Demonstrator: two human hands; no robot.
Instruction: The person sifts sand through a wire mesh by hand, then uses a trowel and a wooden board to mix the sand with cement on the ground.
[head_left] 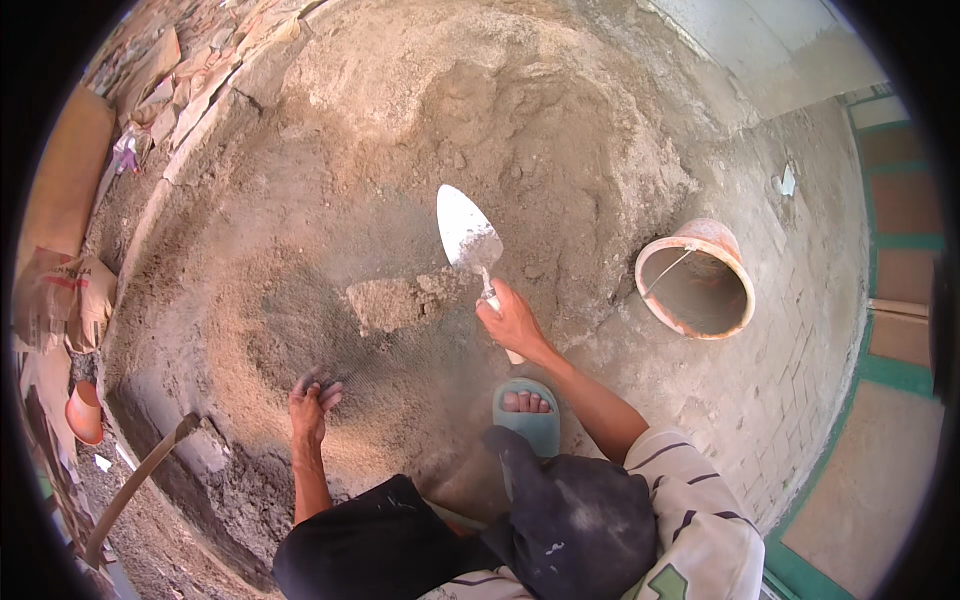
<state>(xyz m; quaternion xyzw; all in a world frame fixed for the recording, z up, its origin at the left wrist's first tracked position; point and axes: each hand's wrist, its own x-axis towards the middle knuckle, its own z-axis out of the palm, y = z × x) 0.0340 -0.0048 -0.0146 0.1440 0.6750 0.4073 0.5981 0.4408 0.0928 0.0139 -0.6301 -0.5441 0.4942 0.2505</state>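
My right hand (510,322) is closed around the handle of a trowel (465,228). Its pale, pointed blade points away from me, with some grey dust near the handle end. Just left of the trowel lies a lumpy strip of sandy material (392,304). It rests on a dark, fine-meshed patch (330,325) that looks like a screen, its edges blurred into the sand. My left hand (315,393) is low over the near left side of this patch, fingers apart and dusty, holding nothing visible. Whether its fingertips touch the mesh is unclear.
A heap of grey-brown sand (520,130) spreads beyond the trowel. An orange-rimmed bucket (700,280) sits tilted at the right on paving. At the left are a curved stick (140,490), a small orange pot (84,412) and torn sacks (70,300). My sandalled foot (527,415) is close below my right hand.
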